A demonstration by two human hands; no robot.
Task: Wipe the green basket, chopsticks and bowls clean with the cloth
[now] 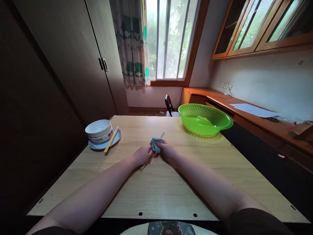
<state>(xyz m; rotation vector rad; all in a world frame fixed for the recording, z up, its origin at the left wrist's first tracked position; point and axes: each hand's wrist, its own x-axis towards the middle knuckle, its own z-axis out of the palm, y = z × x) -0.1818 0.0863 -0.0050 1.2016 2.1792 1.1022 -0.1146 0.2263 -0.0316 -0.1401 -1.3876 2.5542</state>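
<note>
Both my hands meet at the middle of the wooden table. My left hand is closed around a pair of wooden chopsticks, whose ends stick out below the hand and beyond the cloth. My right hand is closed on a small grey-blue cloth wrapped around the chopsticks. At the far left, stacked bowls sit on a blue-rimmed plate. Another pair of chopsticks leans across that plate.
A green plastic basket stands at the table's far right corner. A chair back shows behind the table. A wardrobe is on the left; a long wooden counter with papers runs along the right wall.
</note>
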